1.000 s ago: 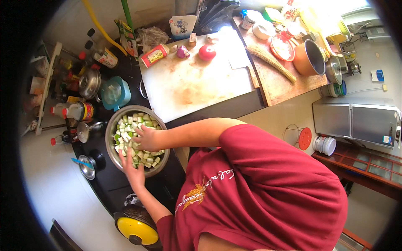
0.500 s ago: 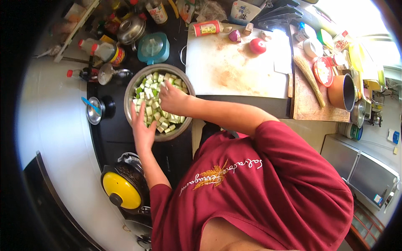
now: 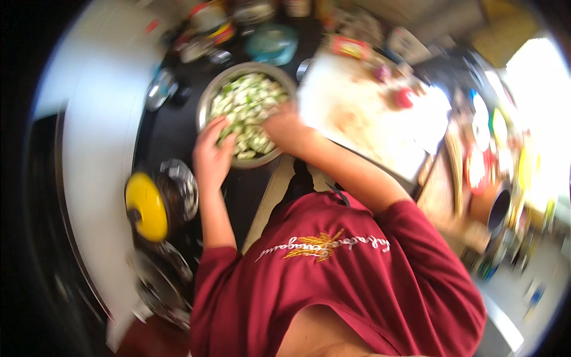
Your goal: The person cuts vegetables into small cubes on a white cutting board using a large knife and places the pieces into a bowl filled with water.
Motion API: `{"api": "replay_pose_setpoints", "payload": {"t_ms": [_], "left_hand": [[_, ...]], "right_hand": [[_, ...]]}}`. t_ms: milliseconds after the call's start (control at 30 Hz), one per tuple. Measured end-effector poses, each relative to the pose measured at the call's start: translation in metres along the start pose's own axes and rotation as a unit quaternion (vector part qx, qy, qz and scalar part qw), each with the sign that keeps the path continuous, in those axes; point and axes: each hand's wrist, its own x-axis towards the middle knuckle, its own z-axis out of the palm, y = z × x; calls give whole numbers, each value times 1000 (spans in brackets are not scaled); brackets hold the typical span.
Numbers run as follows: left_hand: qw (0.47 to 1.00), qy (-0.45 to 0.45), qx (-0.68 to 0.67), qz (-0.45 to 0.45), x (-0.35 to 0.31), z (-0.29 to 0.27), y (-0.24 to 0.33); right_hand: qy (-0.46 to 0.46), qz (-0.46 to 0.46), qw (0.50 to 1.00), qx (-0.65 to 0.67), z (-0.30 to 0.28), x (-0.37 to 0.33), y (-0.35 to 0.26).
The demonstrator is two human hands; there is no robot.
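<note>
A wide metal bowl (image 3: 203, 108) stands on the dark counter, filled with cubes of a pale vegetable with green skin (image 3: 248, 98), perhaps eggplant or squash. My left hand (image 3: 213, 153) lies over the bowl's near left edge, fingers and thumb apart, fingertips among or just above the cubes. At the right side of the bowl is my right hand (image 3: 284, 130), bent inward over the cubes. Motion smears its fingers, so whether it holds any pieces cannot be made out.
Right of the bowl lies a white cutting board (image 3: 351, 113) bearing a red round vegetable (image 3: 405, 97) and a purple onion (image 3: 382, 73). A teal lidded container (image 3: 272, 44) stands behind the bowl. A pot with a yellow lid (image 3: 146, 207) is at near left. A saucepan (image 3: 491, 205) sits far right.
The whole view has turned and blurred, so the bowl appears higher and further right. Both hands remain at the bowl; my right hand has shifted from over its middle toward its right near side.
</note>
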Motion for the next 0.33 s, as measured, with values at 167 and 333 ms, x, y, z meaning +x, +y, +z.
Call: {"api": "replay_pose_setpoints", "payload": {"t_ms": [167, 333], "left_hand": [[995, -20, -55, -75, -48, 40, 45], [982, -5, -89, -169, -131, 83, 73]], "right_hand": [[108, 14, 994, 1, 12, -78, 28], [-98, 118, 987, 41, 38, -136, 39]]}}
